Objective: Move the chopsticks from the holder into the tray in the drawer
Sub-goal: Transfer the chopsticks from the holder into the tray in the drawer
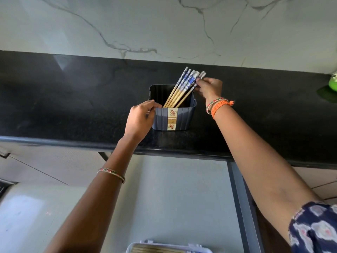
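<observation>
My left hand is wrapped around the left edge of the chopstick holder, thumb hooked over its rim and fingers against the ribbed outer wall, steadying it on the black granite countertop. The holder is a dark blue-grey plastic tub with a cream label strip down its front face. It stands upright near the middle of the counter.

The chopsticks are inside it as a bundle, their wooden tips down at the front of the tub and their blue-and-white patterned tops fanned out toward one o'clock, leaning over the far right rim. My right hand is at the holder's two o'clock, fingertips pinched on the patterned tops of the rightmost sticks.

Below the counter edge, at six o'clock from the holder, the drawer is open, showing a pale liner and a dark grey side rail on the right. At the very bottom of the view the white tray peeks in. A green object sits at the counter's far right, at three o'clock.
</observation>
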`<control>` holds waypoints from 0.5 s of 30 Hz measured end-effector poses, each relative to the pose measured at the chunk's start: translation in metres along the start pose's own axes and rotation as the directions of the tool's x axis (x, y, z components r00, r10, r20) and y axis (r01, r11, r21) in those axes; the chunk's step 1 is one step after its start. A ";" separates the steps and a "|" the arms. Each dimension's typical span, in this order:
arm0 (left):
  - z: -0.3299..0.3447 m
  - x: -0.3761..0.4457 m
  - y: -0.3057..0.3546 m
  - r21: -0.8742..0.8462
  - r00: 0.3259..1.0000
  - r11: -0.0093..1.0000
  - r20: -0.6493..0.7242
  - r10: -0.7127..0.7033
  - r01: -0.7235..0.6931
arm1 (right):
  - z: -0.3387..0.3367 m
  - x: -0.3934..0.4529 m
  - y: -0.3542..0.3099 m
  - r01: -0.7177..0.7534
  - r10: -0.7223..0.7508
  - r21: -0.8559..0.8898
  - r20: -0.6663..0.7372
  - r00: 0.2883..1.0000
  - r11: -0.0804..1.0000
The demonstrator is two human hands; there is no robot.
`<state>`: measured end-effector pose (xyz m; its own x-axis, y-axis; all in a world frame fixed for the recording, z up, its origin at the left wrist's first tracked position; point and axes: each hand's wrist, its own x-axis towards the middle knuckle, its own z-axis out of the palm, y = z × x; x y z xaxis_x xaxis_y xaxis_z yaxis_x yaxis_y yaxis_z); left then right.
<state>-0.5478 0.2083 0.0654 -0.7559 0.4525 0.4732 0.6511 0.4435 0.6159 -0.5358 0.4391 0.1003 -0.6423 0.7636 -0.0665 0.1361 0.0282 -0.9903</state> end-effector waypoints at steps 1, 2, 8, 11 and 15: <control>0.000 0.000 0.002 0.000 1.000 1.000 0.006 -0.011 0.011 | -0.001 0.001 -0.001 0.010 -0.010 -0.002 -0.009 1.000 1.000; -0.001 0.000 0.003 0.002 1.000 1.000 0.016 -0.020 0.020 | -0.003 0.001 -0.004 0.016 -0.016 0.005 -0.023 1.000 1.000; -0.013 -0.001 0.015 0.012 0.997 0.998 0.048 -0.066 0.066 | -0.027 -0.014 -0.047 0.174 -0.140 0.135 -0.231 0.963 0.976; -0.024 -0.005 0.030 -0.012 0.996 0.997 0.044 -0.071 0.072 | -0.054 -0.036 -0.073 0.271 -0.195 0.218 -0.316 0.929 0.938; -0.040 -0.018 0.054 -0.060 0.997 0.996 0.042 -0.058 0.060 | -0.087 -0.080 -0.094 0.343 -0.170 0.423 -0.394 0.903 0.839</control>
<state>-0.5017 0.1934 0.1151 -0.7885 0.4584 0.4100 0.5993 0.4230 0.6797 -0.4315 0.4314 0.2097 -0.3058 0.9391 0.1566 -0.4249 0.0126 -0.9051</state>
